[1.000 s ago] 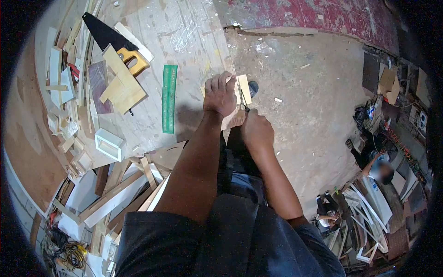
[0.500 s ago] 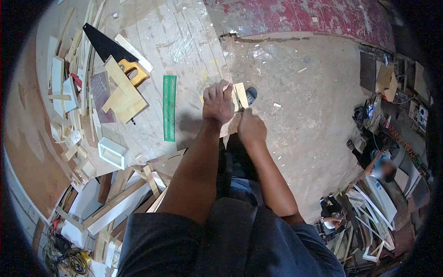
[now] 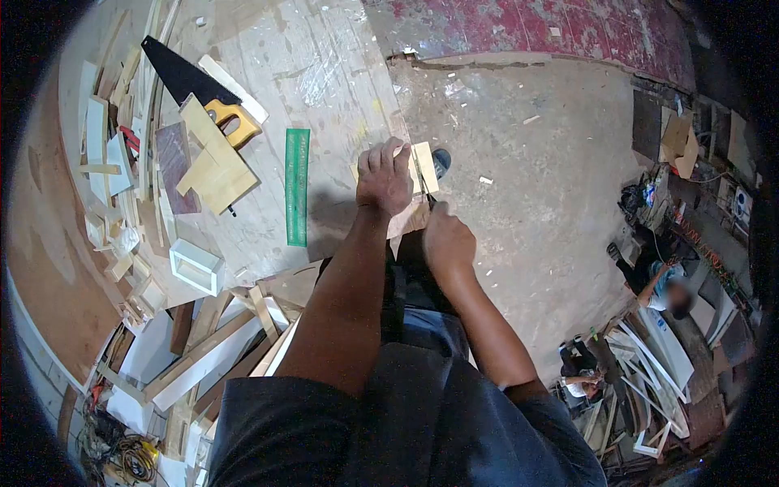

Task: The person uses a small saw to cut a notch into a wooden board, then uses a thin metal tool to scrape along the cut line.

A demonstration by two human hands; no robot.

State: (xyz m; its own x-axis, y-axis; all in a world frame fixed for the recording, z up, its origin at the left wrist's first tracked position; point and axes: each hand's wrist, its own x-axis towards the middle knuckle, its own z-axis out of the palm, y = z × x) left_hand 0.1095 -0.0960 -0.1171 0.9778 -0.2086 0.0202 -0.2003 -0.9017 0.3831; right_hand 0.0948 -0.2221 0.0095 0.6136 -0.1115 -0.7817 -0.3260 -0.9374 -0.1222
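Note:
My left hand (image 3: 385,174) presses down on a small pale wooden board (image 3: 426,162) at the edge of the worktable, fingers bent over it and hiding much of it. A narrow dark blade (image 3: 419,172) like that of a thin saw lies across the board, just right of those fingers. My right hand (image 3: 449,243) is closed round the dark handle of this narrow-bladed tool, on the side nearer my body. To the left, a green ruler-like strip (image 3: 298,187) rests on the worktable (image 3: 341,89).
A handsaw with a yellow handle (image 3: 231,123) lies by T-shaped wooden pieces (image 3: 217,166). Near the table's front corner sits a white frame (image 3: 196,266). Wood offcuts (image 3: 215,349) are heaped at lower left. Another person (image 3: 667,292) sits far right; a shoe (image 3: 441,162) shows below the board.
My right hand has drawn back toward my body and slightly right, baring more of the blade and the dark handle. My left hand stays on the board.

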